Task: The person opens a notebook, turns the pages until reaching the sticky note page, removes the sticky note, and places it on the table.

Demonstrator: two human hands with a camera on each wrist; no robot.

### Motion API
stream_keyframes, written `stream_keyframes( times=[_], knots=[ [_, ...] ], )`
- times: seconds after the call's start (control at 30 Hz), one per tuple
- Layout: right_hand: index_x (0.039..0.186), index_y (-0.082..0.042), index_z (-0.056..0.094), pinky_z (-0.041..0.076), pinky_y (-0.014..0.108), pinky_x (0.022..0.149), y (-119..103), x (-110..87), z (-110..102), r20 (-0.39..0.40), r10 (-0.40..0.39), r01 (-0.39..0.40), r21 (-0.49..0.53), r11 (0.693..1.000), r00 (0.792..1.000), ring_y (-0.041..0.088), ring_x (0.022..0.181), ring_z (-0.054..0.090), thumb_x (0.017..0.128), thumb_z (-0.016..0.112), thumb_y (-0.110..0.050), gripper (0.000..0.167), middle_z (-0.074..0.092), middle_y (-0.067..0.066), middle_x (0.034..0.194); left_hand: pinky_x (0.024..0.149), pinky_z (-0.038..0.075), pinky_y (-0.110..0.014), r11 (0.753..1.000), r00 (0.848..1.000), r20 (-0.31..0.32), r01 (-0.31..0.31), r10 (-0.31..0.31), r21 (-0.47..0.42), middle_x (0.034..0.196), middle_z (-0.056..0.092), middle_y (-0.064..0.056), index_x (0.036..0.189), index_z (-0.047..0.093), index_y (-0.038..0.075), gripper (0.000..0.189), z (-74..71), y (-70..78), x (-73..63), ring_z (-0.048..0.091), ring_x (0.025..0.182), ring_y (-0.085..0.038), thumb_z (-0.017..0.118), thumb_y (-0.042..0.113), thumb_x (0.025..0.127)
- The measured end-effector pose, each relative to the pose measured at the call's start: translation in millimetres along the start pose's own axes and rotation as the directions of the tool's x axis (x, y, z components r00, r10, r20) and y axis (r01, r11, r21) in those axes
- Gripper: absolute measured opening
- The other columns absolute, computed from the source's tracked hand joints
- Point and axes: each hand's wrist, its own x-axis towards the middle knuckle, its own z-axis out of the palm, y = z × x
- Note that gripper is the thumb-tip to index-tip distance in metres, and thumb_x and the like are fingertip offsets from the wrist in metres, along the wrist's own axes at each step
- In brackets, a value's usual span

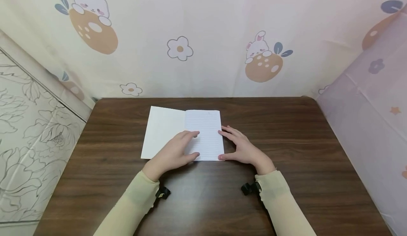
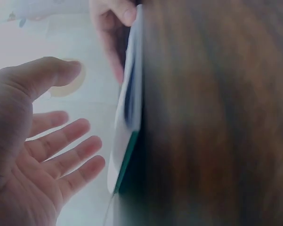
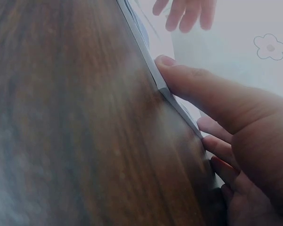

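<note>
An open notebook (image 1: pixel 205 130) lies on the table, its blank inside cover to the left and a lined page to the right. A green cover edge shows below the pages in the left wrist view. My left hand (image 1: pixel 173 151) hovers over the notebook's lower middle, thumb and fingers spread and relaxed; in its wrist view the left hand (image 2: pixel 47 141) holds nothing. At the page's right side is my right hand (image 1: pixel 241 149), its thumb on the lower right corner and its fingertips along the right edge. The right wrist view shows the right thumb (image 3: pixel 198 87) resting on the page corner.
The brown wood-grain table (image 1: pixel 286 130) extends around the notebook on all sides. Behind it hangs a pale curtain (image 1: pixel 216 52) with rabbit and flower prints, continuing along the right side. A floral panel (image 1: pixel 28 140) stands at the left. Both wrists wear black camera straps.
</note>
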Motion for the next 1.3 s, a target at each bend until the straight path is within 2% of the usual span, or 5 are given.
stream_keyframes(
  times=[0.1, 0.33, 0.63, 0.87, 1.3],
  knots=[
    [0.169, -0.026, 0.043, 0.022, 0.074, 0.126, 2, -0.7, 0, -0.003, 0.012, -0.012, -0.003, 1.0, 1.0, 0.035, 0.167, 0.014, 0.085, 0.093, -0.053, 0.101, 0.025, -0.001, 0.18, 0.116, 0.049, -0.048, 1.0, 1.0, 0.003, -0.009, 0.009, 0.001, 0.143, 0.065, -0.015, 0.156, 0.053, 0.002, 0.073, 6.5, 2.9, 2.8, 0.062, 0.133, -0.032, 0.086, 0.028, 0.096],
    [0.168, -0.024, 0.045, 0.023, 0.074, 0.126, 3, -3.3, 0, -0.009, 0.005, -0.005, 0.006, 1.0, 1.0, 0.035, 0.167, 0.015, 0.086, 0.093, -0.053, 0.1, 0.026, -0.001, 0.18, 0.112, 0.052, -0.048, 0.998, 0.999, 0.005, -0.052, 0.052, 0.018, 0.136, 0.067, -0.015, 0.149, 0.059, 0.002, 0.066, 16.5, 13.9, 2.7, 0.065, 0.126, -0.032, 0.087, 0.025, 0.095],
    [0.167, -0.02, 0.047, 0.023, 0.072, 0.126, 0, 2.2, 4, -0.04, -0.022, 0.021, -0.022, 1.0, 0.999, 0.036, 0.166, 0.019, 0.089, 0.09, -0.053, 0.095, 0.031, 0.005, 0.178, 0.109, 0.055, -0.047, 0.997, 0.998, 0.064, -0.031, 0.026, 0.067, 0.132, 0.072, -0.018, 0.147, 0.061, -0.003, 0.061, 23.1, 23.1, 3.2, 0.069, 0.124, -0.034, 0.085, 0.025, 0.097],
    [0.165, -0.017, 0.049, 0.021, 0.07, 0.128, -4, 3.4, 6, -0.052, -0.011, 0.009, -0.031, 0.999, 0.999, 0.034, 0.167, 0.019, 0.089, 0.09, -0.051, 0.093, 0.033, 0.004, 0.177, 0.105, 0.056, -0.047, 0.992, 0.997, 0.046, -0.059, 0.054, 0.107, 0.123, 0.074, -0.017, 0.136, 0.068, -0.003, 0.05, 25.9, 25.1, 3.1, 0.07, 0.117, -0.033, 0.087, 0.02, 0.096],
    [0.161, -0.016, 0.051, 0.018, 0.071, 0.127, -5, 5.5, 10, -0.083, -0.002, -0.003, -0.055, 0.998, 0.997, 0.035, 0.166, 0.021, 0.089, 0.089, -0.055, 0.09, 0.035, 0.003, 0.176, 0.105, 0.056, -0.046, 0.992, 0.998, 0.023, -0.057, 0.054, 0.116, 0.12, 0.076, -0.014, 0.129, 0.072, -0.001, 0.036, 29.1, 23.6, 5.6, 0.07, 0.115, -0.032, 0.083, 0.013, 0.098]
  ],
)
